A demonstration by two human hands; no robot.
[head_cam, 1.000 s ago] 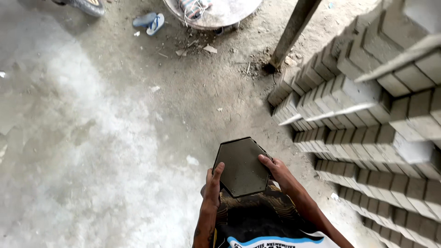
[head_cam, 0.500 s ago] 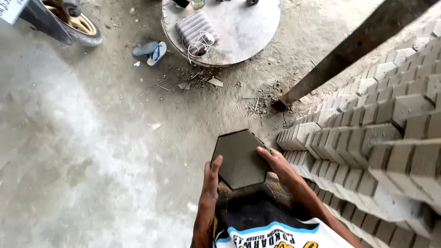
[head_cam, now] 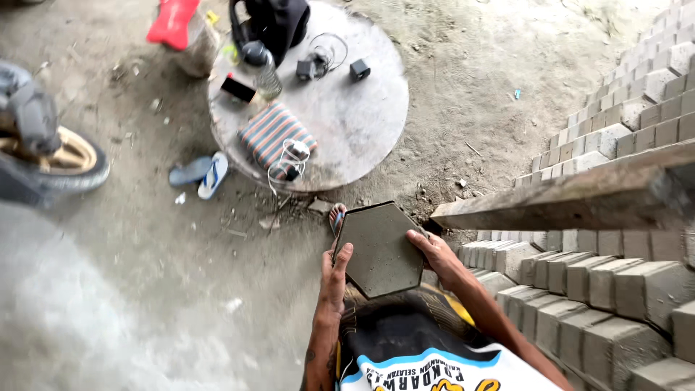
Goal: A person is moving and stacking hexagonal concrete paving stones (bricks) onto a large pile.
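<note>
Both hands grip the grey hexagonal paver (head_cam: 380, 250) at chest height: left hand (head_cam: 335, 279) clasps its left edge, right hand (head_cam: 434, 257) its right, beside the stacked blocks (head_cam: 579, 279).

place: looking like a paving-block yard
blocks: standing in stacked grey rows (head_cam: 608, 282), filling the right side
mould: holding wet grey mix, hexagonal (head_cam: 381, 250)
floor: showing dusty bare concrete (head_cam: 130, 289)
</note>
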